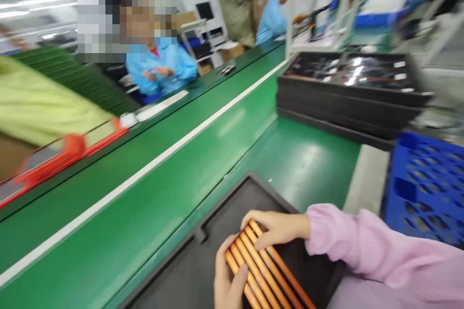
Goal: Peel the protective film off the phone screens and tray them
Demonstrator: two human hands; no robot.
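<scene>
A row of slim, shiny orange rods [264,274] lies side by side over a black tray [181,275], running out of view at the bottom. My left hand [229,280] is closed on the row's left side, thumb on top. Reaching in from the right in a pink sleeve, my right hand [275,230] grips the far end, its thumb across the rods and its fingers over the tip. What exactly the rods are, I cannot tell. Whether they touch the tray floor is hidden.
A green conveyor belt [203,154] with a white line runs diagonally past the tray. Stacked black trays [348,101] with dark, shiny items stand at the back right, near a blue plastic crate [427,188]. Two people in blue work across the belt; red-edged trays [72,149] lie left.
</scene>
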